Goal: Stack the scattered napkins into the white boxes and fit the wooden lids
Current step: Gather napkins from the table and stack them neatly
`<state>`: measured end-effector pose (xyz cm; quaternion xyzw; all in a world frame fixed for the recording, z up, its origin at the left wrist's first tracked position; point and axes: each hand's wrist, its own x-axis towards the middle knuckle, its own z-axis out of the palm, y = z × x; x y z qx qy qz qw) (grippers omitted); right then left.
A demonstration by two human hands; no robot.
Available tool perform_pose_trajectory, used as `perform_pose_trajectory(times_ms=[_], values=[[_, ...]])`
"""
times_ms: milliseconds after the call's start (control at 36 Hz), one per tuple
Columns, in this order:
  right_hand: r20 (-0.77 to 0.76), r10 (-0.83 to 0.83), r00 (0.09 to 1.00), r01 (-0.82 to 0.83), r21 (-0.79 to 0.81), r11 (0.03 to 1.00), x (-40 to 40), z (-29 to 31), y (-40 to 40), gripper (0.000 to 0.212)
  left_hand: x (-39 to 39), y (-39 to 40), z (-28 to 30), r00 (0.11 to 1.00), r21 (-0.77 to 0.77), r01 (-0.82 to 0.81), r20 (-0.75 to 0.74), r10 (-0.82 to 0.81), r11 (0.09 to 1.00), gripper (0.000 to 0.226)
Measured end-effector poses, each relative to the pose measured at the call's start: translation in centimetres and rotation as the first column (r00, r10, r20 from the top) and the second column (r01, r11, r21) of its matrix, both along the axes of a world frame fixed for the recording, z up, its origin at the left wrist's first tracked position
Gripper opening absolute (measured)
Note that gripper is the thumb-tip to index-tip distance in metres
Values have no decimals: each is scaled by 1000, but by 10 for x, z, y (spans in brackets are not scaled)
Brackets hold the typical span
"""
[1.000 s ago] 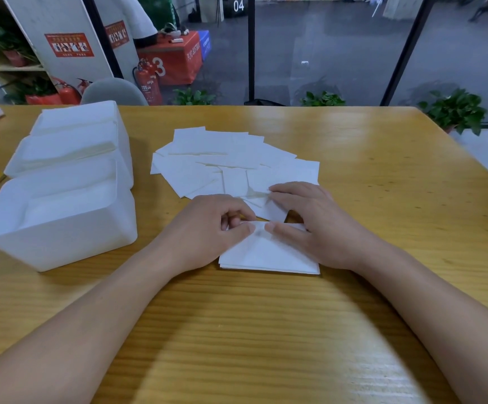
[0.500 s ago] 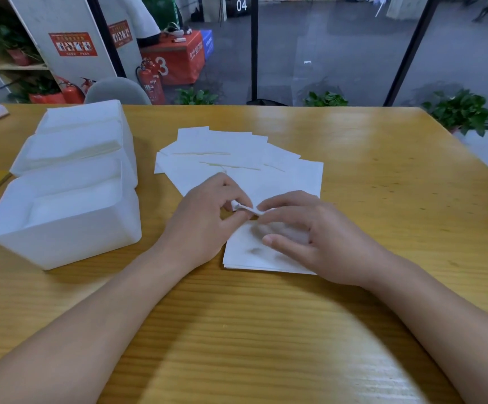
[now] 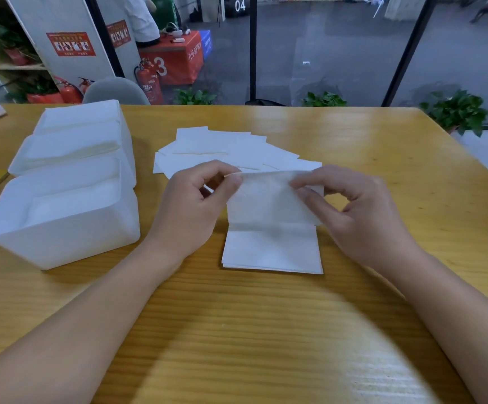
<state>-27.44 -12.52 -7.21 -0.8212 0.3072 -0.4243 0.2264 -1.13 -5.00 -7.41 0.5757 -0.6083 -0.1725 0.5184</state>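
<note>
Left hand: the left hand (image 3: 190, 211) pinches the upper left corner of one raised napkin (image 3: 269, 199) between thumb and forefinger; the remaining fingers are curled beneath.
Right hand: the right hand (image 3: 353, 217) pinches the same napkin along its upper right edge, so the sheet hangs stretched between the two hands.
Raised napkin: lifted off the table, directly above the small stack (image 3: 272, 252), with its lower edge at or just over the top sheet (contact cannot be confirmed).
Small stack: a squared pile of napkins on the wooden table (image 3: 383, 287), between the forearms.
Scattered napkins: a loose, overlapping fan (image 3: 222, 150) lies beyond the hands, apart from the stack.
Near box: the near white box (image 3: 62, 228) stands open to the left of the left hand, and white napkins appear to lie inside it.
Far boxes: further white boxes (image 3: 76, 141) stand touching behind it, also open and holding white paper; their exact count cannot be told.
Wooden lids: none visible in this view.
Done (judged): some napkins are boxed, and a few are gathered into the stack.
Remaining (judged): collect the fan, transfer the stack into a box, then locate and fit every lid.
Progress estimate: early to middle stage.
</note>
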Motion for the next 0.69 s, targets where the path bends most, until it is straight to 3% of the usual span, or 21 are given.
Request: perform_pose_trajectory(times_ms=[111,194,306,556,694], values=[[29,7,1000,-13,191,982,-2,1,-2,11,5,-1,3,992,120,76,-106,-63,990,10],[-116,45,992,-5,322,947,-5,2,-6,9,6,1,7,985,303,158,-109,-131,940,14],[-264,183,947,-27,504,864,-12,8,-6,7,5,3,7,987,382,159,-34,-158,910,18],[-355,233,906,-26,500,865,-13,11,-7,8,8,1,-3,948,440,86,239,-208,894,20],[-336,-33,941,128,265,956,-14,2,-16,13,9,1,-3,942,408,35,292,-167,912,17]])
